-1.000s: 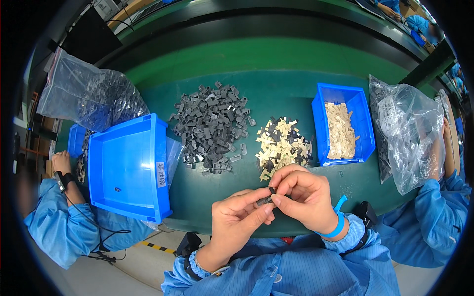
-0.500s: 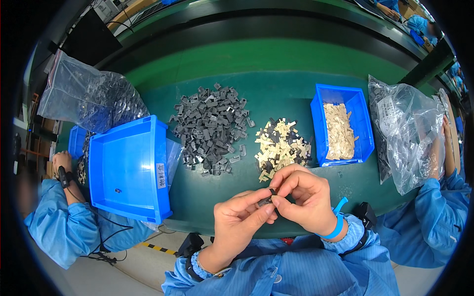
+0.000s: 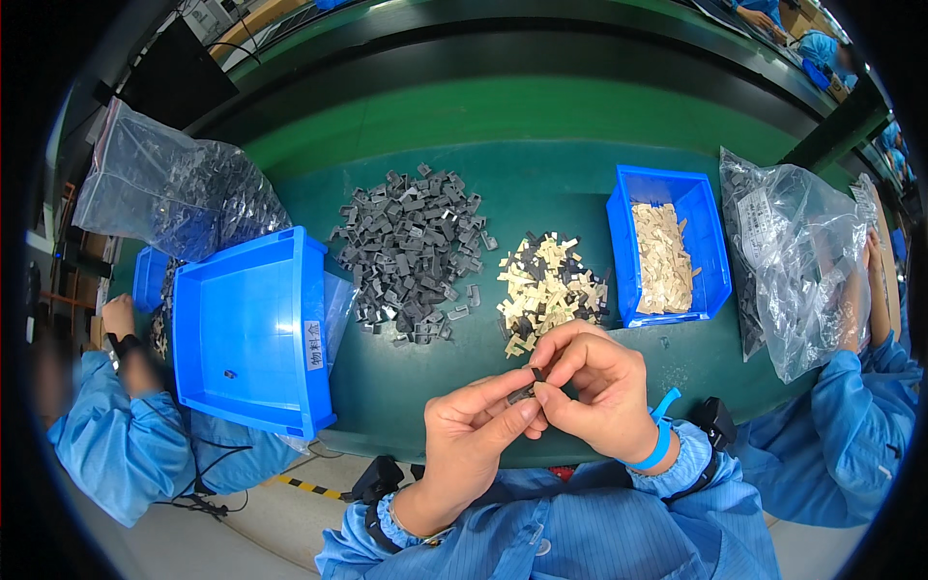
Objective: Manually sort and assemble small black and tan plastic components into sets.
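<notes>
My left hand (image 3: 466,425) is closed in a pinch on a small dark grey plastic part (image 3: 522,393), mostly covered by fingers and thumb. From the other side my right hand (image 3: 601,389), with a blue wrist strap, pinches a small black piece (image 3: 537,375) against that part. Their exact fit is hidden by the fingertips. Just beyond my hands lies a heap of small cream and black tab-like pieces (image 3: 547,288). To its left is a larger pile of dark grey plastic clips (image 3: 416,253).
A blue bin (image 3: 253,319) with one small dark part inside stands at left, beneath a clear bag (image 3: 179,184) of dark parts. Another blue bin (image 3: 716,261) at right holds beige pieces (image 3: 663,259). Beside it lies a second plastic bag (image 3: 802,261). Co-workers in blue sit at both sides.
Both my hands keep their pinch around the small part, with only a slight shift of the left hand to the right. The left co-worker's hand and forearm have moved a little.
</notes>
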A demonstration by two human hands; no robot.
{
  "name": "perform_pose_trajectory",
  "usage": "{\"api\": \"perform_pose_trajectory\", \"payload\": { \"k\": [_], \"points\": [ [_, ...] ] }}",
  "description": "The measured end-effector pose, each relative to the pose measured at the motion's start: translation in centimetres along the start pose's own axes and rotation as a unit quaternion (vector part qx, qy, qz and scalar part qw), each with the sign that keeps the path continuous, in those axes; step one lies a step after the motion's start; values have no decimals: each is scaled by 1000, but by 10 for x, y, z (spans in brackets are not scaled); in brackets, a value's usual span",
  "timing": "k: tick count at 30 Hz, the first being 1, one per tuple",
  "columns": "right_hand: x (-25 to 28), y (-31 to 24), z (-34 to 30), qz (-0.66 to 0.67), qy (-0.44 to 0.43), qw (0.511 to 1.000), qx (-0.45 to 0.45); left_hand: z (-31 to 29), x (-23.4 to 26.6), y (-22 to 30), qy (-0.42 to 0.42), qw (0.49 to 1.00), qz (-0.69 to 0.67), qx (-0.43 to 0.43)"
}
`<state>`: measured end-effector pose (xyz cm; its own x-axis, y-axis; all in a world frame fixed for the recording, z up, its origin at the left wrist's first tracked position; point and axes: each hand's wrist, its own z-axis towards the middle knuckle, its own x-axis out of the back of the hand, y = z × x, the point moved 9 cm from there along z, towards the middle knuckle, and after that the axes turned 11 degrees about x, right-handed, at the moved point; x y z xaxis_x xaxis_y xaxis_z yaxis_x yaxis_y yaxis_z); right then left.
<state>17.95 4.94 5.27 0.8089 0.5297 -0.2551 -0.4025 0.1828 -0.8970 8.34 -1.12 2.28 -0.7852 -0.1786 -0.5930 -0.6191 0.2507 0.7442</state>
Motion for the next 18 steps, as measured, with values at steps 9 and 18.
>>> {"api": "perform_pose_trajectory", "payload": {
  "k": [9,18],
  "points": [
    [1,3,2,11,-26,999,-16,1,-2,1,-14,1000,-15,10],
    [-4,15,-3,177,-11,977,-116,0,-4,5,-15,1000,-7,16]
  ]
}}
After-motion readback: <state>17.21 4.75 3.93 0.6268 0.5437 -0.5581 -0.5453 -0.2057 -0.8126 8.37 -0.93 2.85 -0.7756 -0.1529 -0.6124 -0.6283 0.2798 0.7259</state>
